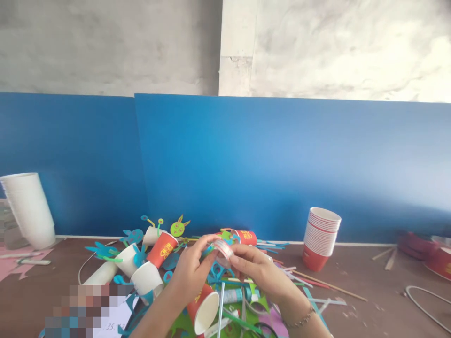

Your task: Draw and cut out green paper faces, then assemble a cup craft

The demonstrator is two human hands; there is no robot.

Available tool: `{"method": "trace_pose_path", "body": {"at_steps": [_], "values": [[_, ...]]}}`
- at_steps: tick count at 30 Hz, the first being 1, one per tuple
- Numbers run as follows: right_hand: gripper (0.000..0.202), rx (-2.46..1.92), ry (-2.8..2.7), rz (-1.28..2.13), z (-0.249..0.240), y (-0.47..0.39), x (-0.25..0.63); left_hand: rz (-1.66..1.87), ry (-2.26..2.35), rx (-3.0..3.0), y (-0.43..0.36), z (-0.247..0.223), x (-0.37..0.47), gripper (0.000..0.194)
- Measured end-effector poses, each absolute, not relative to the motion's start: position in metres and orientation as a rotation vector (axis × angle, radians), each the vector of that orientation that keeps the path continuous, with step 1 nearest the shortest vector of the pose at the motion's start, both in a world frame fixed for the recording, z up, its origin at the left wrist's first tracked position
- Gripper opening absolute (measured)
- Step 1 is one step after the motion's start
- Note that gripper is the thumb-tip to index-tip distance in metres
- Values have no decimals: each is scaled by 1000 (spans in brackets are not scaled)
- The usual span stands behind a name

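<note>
A small clear roll of tape point(224, 249) is held up between both hands over the middle of the table. My left hand point(193, 265) pinches its left side between thumb and fingers. On its right side, the fingertips of my right hand point(255, 270) are closed against the roll. Below the hands lie a red paper cup point(204, 310) on its side, green paper scraps point(181, 324) and scissors partly hidden among them. White and red cups with blue paper shapes, one being a red cup point(162, 249), lie left of my left hand.
Stacked red and white cups point(321, 239) stand at the right on the brown table point(352, 310). A white cup stack point(30, 211) is at far left. Thin sticks point(331, 284) lie right of my right hand. A blue partition point(225, 164) rises behind.
</note>
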State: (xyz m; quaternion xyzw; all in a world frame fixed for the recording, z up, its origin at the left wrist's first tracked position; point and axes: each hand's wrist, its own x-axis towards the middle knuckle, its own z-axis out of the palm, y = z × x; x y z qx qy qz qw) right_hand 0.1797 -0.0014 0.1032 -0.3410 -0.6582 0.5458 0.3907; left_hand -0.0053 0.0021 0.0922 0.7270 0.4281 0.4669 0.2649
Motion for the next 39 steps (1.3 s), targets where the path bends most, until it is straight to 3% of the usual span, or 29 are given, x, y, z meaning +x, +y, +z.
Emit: {"method": "trace_pose_path", "body": {"at_steps": [9,19,29,39], "values": [[30,-892,-1681,1283,108,-3,172,1102,1169,2226,1,90,-7,30],[15,-784,-1623,1374,108,-3,174,1111,1199,2169,1,88,-5,27],[19,-851,-1619,1296,98,0,170,1027,1184,2213,1,91,-3,23],[29,-748,-1495,1556,101,0,176,1013,1178,2146,0,93,-5,30]]}}
